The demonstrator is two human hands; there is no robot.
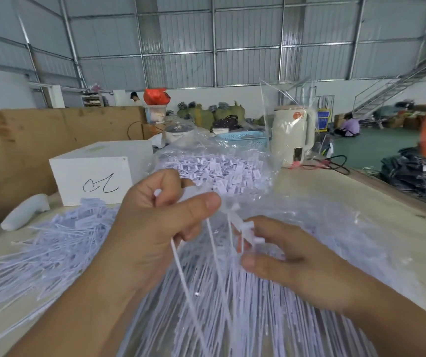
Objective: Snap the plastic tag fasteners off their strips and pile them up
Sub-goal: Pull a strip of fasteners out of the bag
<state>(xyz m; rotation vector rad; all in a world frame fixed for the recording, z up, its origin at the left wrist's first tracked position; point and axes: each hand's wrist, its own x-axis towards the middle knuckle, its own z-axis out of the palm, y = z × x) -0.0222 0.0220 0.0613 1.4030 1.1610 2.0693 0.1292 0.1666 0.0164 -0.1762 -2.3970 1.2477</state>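
The left hand (pixel 152 228) grips a fastener strip (pixel 232 217). The right hand (pixel 291 258) pinches one fastener (pixel 248 228) on it above the tabletop (pixel 361 191).

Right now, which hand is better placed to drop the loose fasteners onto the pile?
Left. The left hand already grips loose fasteners and sits beside the pile on that side. The right hand pinches the strip, farther from it.

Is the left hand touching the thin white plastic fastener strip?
Touching. The head view shows the left hand pinching the thin white plastic fastener strip between thumb and fingers.
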